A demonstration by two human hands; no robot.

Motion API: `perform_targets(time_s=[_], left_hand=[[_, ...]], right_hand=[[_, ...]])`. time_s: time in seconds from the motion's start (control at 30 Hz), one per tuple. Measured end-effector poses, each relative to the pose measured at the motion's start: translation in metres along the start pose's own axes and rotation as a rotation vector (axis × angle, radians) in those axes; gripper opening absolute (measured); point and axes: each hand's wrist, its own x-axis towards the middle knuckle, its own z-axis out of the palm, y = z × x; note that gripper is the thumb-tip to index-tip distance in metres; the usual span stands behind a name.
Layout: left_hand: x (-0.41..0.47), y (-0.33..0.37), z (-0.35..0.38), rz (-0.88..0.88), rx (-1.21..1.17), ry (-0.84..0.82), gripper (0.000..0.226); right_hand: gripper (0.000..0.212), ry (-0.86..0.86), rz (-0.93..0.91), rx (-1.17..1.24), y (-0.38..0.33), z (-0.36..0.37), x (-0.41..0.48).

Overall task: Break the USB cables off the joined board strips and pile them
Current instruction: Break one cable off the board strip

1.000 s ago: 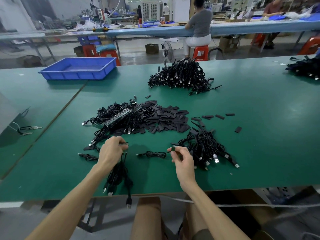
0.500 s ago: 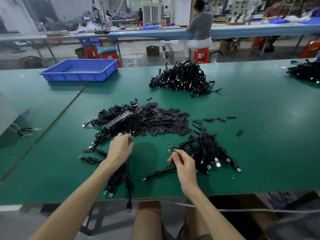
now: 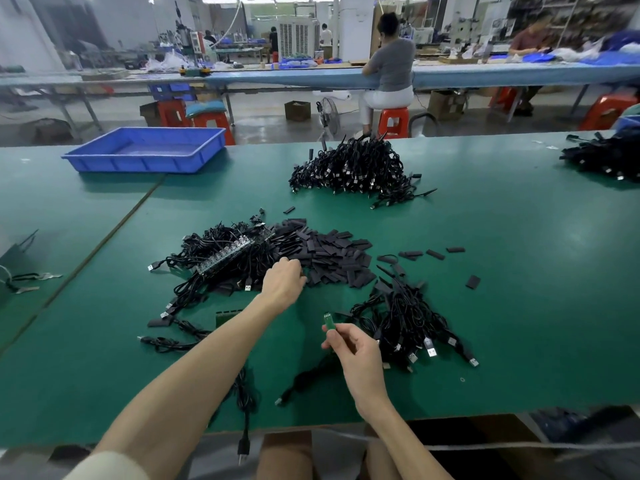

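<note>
Left hand (image 3: 282, 284) fingertips unseen among black pieces (image 3: 332, 254); green board (image 3: 329, 322) in right hand (image 3: 349, 348)

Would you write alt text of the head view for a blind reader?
The right hand pinches a small green board above a green table, while the left hand reaches to a heap of flat black pieces beside tangled USB cables.

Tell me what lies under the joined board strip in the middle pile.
The board strip rests on a tangle of black USB cables. Whatever lies beneath them is hidden.
</note>
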Motion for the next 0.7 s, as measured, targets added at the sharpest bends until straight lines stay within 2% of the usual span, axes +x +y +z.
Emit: perform_targets(time_s=[0.07,0.2,0.23,0.4,0.47,0.53,0.6,0.7], left_hand=[[0.004,0.005,0.006,-0.019,0.085,-0.017,0.026],[0.001,0.008,0.012,0.015,0.212,0.035,0.009],[-0.001,0.006,0.011,0.028,0.225,0.050,0.010],[-0.014,-0.014,0.003,0.034,0.148,0.116,0.013],[-0.021,-0.019,0.000,-0.041,-0.017,0.127,0.014],[-0.030,-0.020,-0.006,-0.155,-0.281,0.085,0.016],[-0.045,-0.017,-0.012,-0.201,-0.523,-0.061,0.017],[-0.082,-0.009,-0.012,-0.134,-0.869,-0.327,0.009]], right_hand=[[0.009,0.001,-0.003,-0.021,-0.001,0.000,0.001],[0.011,0.004,-0.015,-0.046,-0.003,0.001,0.001],[0.011,0.004,-0.014,-0.050,-0.004,0.001,0.001],[0.013,0.006,-0.019,-0.053,-0.006,0.002,0.000],[0.014,0.007,-0.021,-0.049,-0.006,0.003,0.000],[0.014,0.009,-0.020,-0.049,-0.006,0.003,0.000],[0.015,0.010,-0.020,-0.047,-0.006,0.002,0.000],[0.017,0.008,-0.027,-0.066,-0.005,0.002,0.000]])
